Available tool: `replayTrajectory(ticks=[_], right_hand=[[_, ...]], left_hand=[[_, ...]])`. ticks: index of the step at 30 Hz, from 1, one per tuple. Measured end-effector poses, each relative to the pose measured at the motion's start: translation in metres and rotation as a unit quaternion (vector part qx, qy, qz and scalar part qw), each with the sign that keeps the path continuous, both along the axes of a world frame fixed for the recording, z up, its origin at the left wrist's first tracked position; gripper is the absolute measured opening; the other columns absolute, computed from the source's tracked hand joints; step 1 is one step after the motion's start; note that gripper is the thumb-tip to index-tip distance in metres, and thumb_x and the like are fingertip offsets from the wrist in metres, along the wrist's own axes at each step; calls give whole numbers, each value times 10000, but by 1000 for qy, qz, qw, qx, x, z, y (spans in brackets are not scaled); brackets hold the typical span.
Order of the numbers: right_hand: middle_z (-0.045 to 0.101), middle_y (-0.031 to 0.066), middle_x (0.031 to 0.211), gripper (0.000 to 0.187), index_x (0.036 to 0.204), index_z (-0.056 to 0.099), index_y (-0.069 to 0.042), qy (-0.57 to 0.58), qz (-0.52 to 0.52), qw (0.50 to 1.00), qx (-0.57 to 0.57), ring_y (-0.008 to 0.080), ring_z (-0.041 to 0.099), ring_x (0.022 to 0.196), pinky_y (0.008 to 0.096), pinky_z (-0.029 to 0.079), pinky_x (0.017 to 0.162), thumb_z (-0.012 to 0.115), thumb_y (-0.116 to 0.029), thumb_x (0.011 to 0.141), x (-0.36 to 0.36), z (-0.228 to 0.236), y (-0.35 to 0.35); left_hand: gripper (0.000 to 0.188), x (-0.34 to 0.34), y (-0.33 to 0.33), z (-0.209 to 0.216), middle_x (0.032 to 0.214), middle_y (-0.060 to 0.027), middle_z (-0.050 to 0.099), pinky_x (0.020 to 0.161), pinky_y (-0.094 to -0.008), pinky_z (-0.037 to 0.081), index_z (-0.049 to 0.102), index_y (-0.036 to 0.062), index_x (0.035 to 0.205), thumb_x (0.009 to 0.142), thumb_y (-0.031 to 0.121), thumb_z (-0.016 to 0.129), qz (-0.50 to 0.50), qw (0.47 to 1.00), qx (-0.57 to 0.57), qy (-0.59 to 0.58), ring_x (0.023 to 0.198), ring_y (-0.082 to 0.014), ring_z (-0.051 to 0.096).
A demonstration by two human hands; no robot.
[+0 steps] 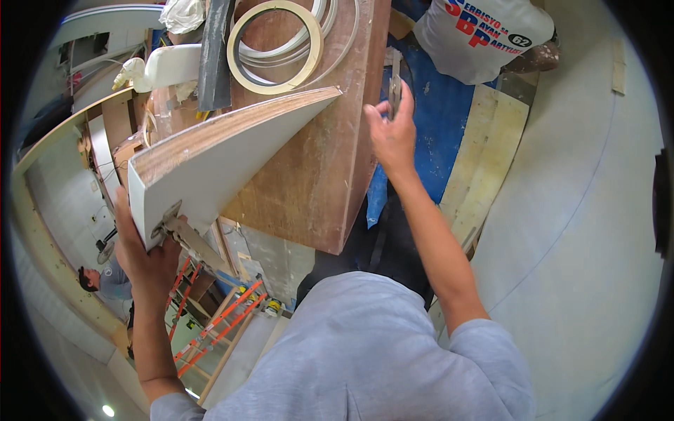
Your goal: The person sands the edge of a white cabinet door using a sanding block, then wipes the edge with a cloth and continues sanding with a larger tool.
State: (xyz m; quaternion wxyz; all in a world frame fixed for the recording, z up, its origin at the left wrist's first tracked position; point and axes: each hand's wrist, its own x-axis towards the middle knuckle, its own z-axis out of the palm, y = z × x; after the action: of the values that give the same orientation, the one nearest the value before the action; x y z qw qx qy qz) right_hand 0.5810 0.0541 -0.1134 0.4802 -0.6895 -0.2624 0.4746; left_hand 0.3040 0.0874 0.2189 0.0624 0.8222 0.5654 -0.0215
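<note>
My left hand is closed round the near left edge of a white-faced wooden panel. Its raw wood edge faces up, and it leans over the brown wooden table. A metal cabinet hinge is fixed to the panel's face beside my left fingers. In my right hand, right of the table's edge, I hold a slim metal hand tool pointing away from me; its exact kind is unclear. The tool is apart from the panel.
On the brown table lie a cream roll of edge banding, white coiled strips and a dark grey strip. A person in a white shirt is at the far right. Another person and an orange ladder are at left.
</note>
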Motion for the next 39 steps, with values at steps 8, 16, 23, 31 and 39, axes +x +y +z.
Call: replayTrajectory(ticks=[8, 16, 23, 31, 39], right_hand=[[610, 81, 912, 1000, 1549, 267, 40, -28, -79, 995, -61, 164, 587, 749, 329, 510, 711, 880, -237, 810, -40, -21, 35], [609, 80, 895, 961, 1541, 294, 19, 22, -145, 989, 24, 165, 600, 775, 321, 531, 752, 866, -192, 799, -36, -31, 31], [571, 75, 874, 806, 1491, 372, 22, -138, -175, 975, -15, 216, 587, 777, 375, 516, 759, 803, -210, 851, -20, -14, 43], [618, 65, 811, 271, 1182, 639, -6, 30, -108, 993, -41, 160, 629, 661, 323, 494, 557, 593, -214, 1013, 33, -2, -65], [706, 240, 938, 268, 959, 724, -4, -146, 48, 981, 122, 404, 689, 851, 510, 540, 810, 627, -236, 869, 91, -16, 145]], left_hand=[[666, -5, 8, 16, 1107, -171, 714, 864, -346, 550, 472, -28, 1410, 793, -49, 721, 8, 999, -34, -8, 963, -255, 721], [577, -35, -20, 48, 1089, -161, 713, 892, -368, 535, 514, -15, 1359, 837, 11, 758, 72, 996, 24, -42, 949, -260, 699], [610, -24, -18, 44, 1091, -183, 714, 894, -383, 533, 488, 20, 1419, 852, -2, 711, 23, 998, 18, -53, 971, -301, 716], [665, -27, -27, 38, 1044, -204, 729, 807, -397, 568, 477, 44, 1436, 843, -6, 773, -11, 996, 12, -86, 901, -364, 739], [671, 9, -19, 34, 1032, -236, 719, 769, -468, 557, 497, 123, 1437, 847, 101, 816, -71, 994, -18, -87, 931, -453, 708]])
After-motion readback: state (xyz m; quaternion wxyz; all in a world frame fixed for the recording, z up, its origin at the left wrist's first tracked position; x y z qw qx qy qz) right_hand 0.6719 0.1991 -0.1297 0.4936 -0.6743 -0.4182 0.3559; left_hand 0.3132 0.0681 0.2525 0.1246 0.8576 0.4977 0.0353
